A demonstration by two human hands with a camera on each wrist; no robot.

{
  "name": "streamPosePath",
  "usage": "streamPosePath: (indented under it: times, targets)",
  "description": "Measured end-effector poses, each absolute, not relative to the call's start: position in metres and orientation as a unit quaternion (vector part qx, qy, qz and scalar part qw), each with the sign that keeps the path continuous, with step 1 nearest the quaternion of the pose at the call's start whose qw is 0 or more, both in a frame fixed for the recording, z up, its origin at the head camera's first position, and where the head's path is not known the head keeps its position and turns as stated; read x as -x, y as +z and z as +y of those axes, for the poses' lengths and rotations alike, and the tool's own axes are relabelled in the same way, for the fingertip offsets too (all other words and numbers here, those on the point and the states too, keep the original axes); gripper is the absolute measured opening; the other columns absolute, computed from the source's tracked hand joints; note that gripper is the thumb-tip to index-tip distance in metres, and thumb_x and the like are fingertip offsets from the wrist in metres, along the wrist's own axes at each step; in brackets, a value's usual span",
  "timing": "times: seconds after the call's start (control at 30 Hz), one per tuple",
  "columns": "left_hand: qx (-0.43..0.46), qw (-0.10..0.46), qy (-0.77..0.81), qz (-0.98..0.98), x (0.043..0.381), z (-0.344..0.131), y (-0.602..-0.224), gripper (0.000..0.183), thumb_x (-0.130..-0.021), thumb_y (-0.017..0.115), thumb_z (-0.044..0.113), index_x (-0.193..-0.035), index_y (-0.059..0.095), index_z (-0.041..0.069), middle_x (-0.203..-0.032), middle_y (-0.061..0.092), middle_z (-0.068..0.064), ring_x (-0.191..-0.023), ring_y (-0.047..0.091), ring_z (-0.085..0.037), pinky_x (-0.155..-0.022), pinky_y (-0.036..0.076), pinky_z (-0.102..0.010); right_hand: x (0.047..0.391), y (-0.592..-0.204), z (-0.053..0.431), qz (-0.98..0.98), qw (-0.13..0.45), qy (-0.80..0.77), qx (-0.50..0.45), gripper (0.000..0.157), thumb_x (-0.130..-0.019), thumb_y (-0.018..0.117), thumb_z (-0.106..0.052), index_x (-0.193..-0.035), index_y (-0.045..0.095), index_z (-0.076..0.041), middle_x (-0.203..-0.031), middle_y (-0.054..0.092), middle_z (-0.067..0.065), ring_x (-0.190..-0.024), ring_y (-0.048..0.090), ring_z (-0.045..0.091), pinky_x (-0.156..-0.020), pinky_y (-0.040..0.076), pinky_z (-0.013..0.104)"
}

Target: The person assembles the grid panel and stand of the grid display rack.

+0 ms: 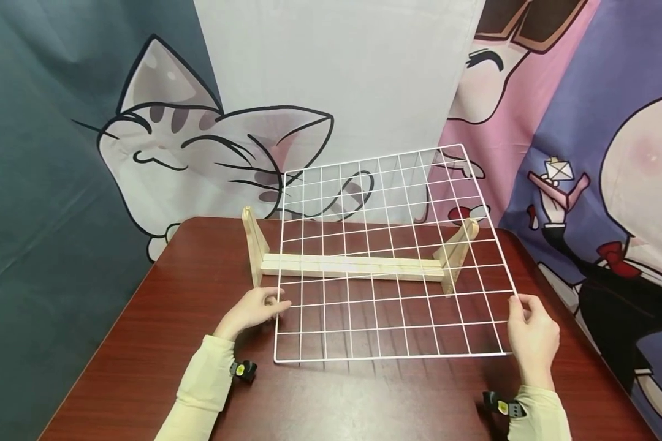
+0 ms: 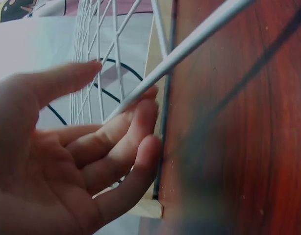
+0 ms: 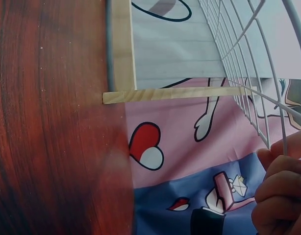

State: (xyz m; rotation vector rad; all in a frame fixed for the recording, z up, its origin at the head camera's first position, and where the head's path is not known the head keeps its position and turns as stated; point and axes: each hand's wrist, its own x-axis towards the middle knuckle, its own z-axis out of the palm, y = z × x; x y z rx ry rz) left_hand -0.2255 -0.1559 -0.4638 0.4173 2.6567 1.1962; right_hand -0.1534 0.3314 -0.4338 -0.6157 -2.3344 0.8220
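Observation:
A white wire grid panel (image 1: 390,228) stands tilted in front of a pale wooden stand (image 1: 353,267), which shows through its mesh. My right hand (image 1: 534,334) pinches the panel's right edge near the lower corner; in the right wrist view the thumb and curled fingers (image 3: 283,183) close on the wire. At the left edge is my left hand (image 1: 249,315), its loosely bent fingers touching the wire (image 2: 194,45) while the thumb stands apart from it in the left wrist view. The stand has a crossbar between two upright side pieces. Whether the panel touches the stand cannot be told.
The stand rests on a reddish-brown table (image 1: 331,401). Behind it hangs a cloth backdrop (image 1: 342,67) with cartoon figures, close to the table's far edge. A small black device (image 1: 245,370) is strapped at each wrist.

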Motion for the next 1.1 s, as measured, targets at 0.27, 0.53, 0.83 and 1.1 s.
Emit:
streamPosePath:
  times: [0.27, 0.53, 0.83, 1.1]
  targets:
    - [-0.184, 0.154, 0.500, 0.832, 0.226, -0.172, -0.469, 0.066, -0.093, 0.064, 0.021, -0.144, 0.035, -0.010, -0.095, 0.069, -0.026, -0.076, 0.068, -0.022, -0.067, 0.059, -0.038, 0.156, -0.431, 0.332, -0.868, 0.302, 0.318, 0.234, 0.031, -0.094, 0.054, -0.030, -0.108, 0.069, -0.006, -0.053, 0.048, -0.040, -0.054, 0.033, -0.021, -0.059, 0.033, 0.033]
    - [-0.233, 0.206, 0.580, 0.753, 0.224, -0.186, -0.472, 0.077, -0.093, 0.061, 0.006, -0.154, 0.013, 0.002, -0.111, 0.059, -0.038, -0.089, 0.070, -0.016, -0.073, 0.058, -0.032, 0.156, -0.435, 0.331, -0.860, 0.307, 0.334, 0.235, 0.031, -0.094, 0.054, -0.030, -0.109, 0.069, -0.006, -0.053, 0.029, -0.053, -0.051, 0.029, -0.026, -0.058, 0.031, 0.027]
    - [-0.276, 0.252, 0.618, 0.692, 0.226, -0.190, -0.481, 0.083, -0.096, 0.050, -0.004, -0.156, -0.005, 0.011, -0.111, 0.051, -0.041, -0.089, 0.068, -0.026, -0.072, 0.059, -0.039, 0.155, -0.436, 0.330, -0.849, 0.322, 0.344, 0.239, 0.030, -0.094, 0.055, -0.030, -0.108, 0.069, -0.007, -0.052, 0.031, -0.051, -0.049, 0.031, -0.023, -0.057, 0.029, 0.023]
    - [-0.274, 0.276, 0.645, 0.658, 0.227, -0.186, -0.480, 0.060, -0.098, 0.046, -0.002, -0.144, 0.012, 0.018, -0.087, 0.048, -0.011, -0.079, 0.064, -0.020, -0.066, 0.059, -0.038, 0.157, -0.433, 0.328, -0.842, 0.329, 0.351, 0.244, 0.031, -0.095, 0.054, -0.033, -0.108, 0.068, -0.008, -0.054, 0.031, -0.053, -0.051, 0.030, -0.024, -0.059, 0.028, 0.027]
